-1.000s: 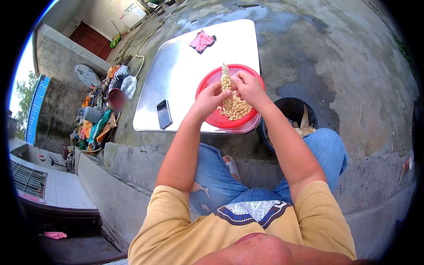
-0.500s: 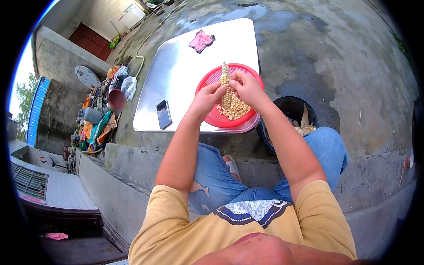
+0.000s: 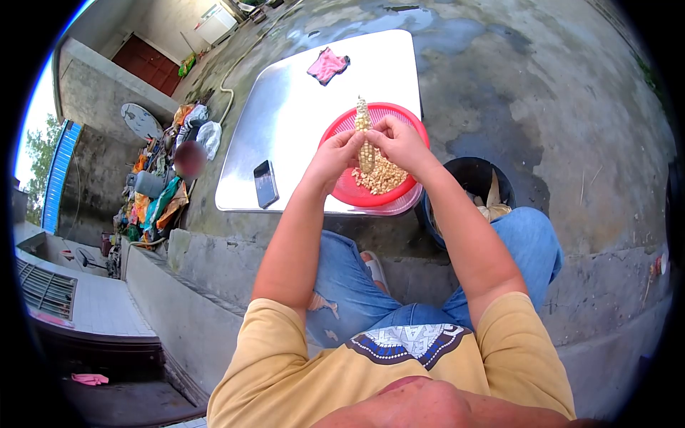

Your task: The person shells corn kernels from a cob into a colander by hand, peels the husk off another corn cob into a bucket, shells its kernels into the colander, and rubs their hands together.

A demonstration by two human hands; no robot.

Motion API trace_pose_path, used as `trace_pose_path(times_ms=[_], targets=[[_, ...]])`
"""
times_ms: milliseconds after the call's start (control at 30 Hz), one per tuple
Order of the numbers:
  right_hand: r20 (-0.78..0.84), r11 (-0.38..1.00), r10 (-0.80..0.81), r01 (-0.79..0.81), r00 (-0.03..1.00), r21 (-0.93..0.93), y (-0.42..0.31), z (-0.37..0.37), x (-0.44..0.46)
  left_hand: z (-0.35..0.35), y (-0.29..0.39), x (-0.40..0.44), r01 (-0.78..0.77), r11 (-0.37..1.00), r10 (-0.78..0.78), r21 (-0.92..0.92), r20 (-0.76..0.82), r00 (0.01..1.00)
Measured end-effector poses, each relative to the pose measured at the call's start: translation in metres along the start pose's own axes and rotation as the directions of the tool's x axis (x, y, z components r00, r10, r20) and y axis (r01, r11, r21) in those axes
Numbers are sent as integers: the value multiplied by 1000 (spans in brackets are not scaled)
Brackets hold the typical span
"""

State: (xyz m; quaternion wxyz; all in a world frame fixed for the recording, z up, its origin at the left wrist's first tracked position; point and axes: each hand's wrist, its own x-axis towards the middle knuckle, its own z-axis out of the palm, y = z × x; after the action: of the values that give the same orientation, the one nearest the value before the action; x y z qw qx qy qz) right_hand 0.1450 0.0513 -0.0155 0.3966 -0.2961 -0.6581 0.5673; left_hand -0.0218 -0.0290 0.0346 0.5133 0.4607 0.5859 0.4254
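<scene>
A partly stripped corn cob [image 3: 364,121] points away from me over a red plastic basket [image 3: 344,194]. My left hand [image 3: 338,155] grips the cob from the left side, its thumb along the cob. From the right, my right hand [image 3: 399,146] has its fingers closed on the cob, thumb and fingers pressed against the kernels. Loose corn kernels [image 3: 382,177] lie heaped in the basket below both hands. The far part of the cob looks pale and bare, while rows of kernels show nearer to me.
The basket stands on a shiny metal table [image 3: 285,93]. A phone [image 3: 265,185] lies near its left edge, and a pink cloth [image 3: 329,66] at the far side. A black bucket [image 3: 492,165] with husks stands right of the table, beside my knee. Clutter fills the left wall side.
My right thumb and fingers have shifted slightly down and inward along the cob. The cob stays between both hands over the basket.
</scene>
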Motion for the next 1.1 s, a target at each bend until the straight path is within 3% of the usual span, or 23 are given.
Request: trace_pose_path(times_ms=[167,367,467,567,767,1100], targets=[[16,997,-71,71,997,24,10,5,3,5,-1,-1,2,1000,-3,-30,-37,999],[-6,995,0,1,1000,98,4,4,1,1,-7,4,-27,996,23,-83,-38,999],[-59,989,-78,70,995,-132,0,6,-2,3,0,2,-51,994,38,-99,-127,991],[8,985,-54,55,998,-164,1,4,-4,0,-2,3,-64,993,47,-99,-161,986],[89,999,-4,1,996,38,-2,6,-3,1,-5,2,-97,995,91,-37,-146,985],[81,999,-3,0,997,36,-9,2,-7,7,-6,1,-114,992,103,-52,-171,980]])
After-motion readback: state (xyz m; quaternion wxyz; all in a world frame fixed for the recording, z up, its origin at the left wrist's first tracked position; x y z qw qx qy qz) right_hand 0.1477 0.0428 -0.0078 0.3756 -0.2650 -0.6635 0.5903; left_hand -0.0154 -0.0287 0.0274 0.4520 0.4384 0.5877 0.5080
